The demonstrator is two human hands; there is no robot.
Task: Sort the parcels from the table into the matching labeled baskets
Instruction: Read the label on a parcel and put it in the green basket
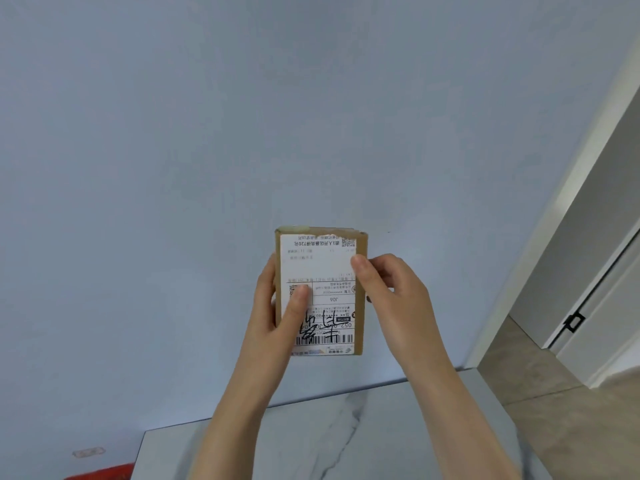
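The parcel (pixel 320 271) is held up above the bench (pixel 346 438), gripped at its left edge by the left hand (pixel 273 317) and pinched at its right by the right hand (pixel 391 296), and its seemingly upside-down label (pixel 329 258) is best turned and read before it is sorted.

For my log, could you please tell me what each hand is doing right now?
Left hand: holds the parcel.
Right hand: pinches the same parcel.

The white door frame (pixel 564 209) stands at far right. Left of it, a pale blue wall (pixel 242 133) carries a small pale plate (pixel 88 452) low down. Right of it, a white door panel (pixel 609 323) bears a black fitting (pixel 575 322). Beige floor tiles (pixel 540 403) lie below it.
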